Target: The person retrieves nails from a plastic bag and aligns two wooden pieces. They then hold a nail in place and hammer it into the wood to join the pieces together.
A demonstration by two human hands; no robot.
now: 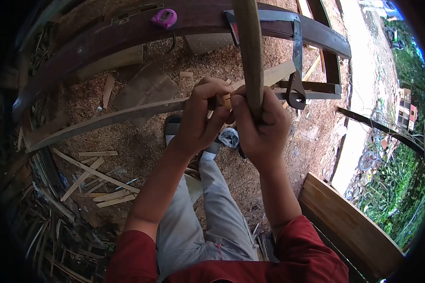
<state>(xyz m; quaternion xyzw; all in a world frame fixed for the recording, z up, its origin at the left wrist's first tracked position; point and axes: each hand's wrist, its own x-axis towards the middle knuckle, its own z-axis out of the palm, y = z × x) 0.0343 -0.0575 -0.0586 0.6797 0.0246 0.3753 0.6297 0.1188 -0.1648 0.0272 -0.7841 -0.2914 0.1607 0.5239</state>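
My right hand (264, 125) is closed around the lower end of a long wooden handle (250, 52), which rises toward the camera. Whatever sits at the handle's far end is hidden. My left hand (200, 113) is closed in a pinch, its fingertips meeting those of the right hand at a small piece of light wood (227, 101). Behind the fingers, a pale wooden strip (279, 73) extends to the upper right. Just under both hands runs a narrow curved wooden rail (113, 119).
On the dark beam (94, 41) lie a purple tape measure (164, 18) and a metal square (276, 16). A dark looped tool handle (296, 90) is right of my hands. Wood strips (99, 174) and shavings cover the ground. A wide board (349, 226) stands lower right.
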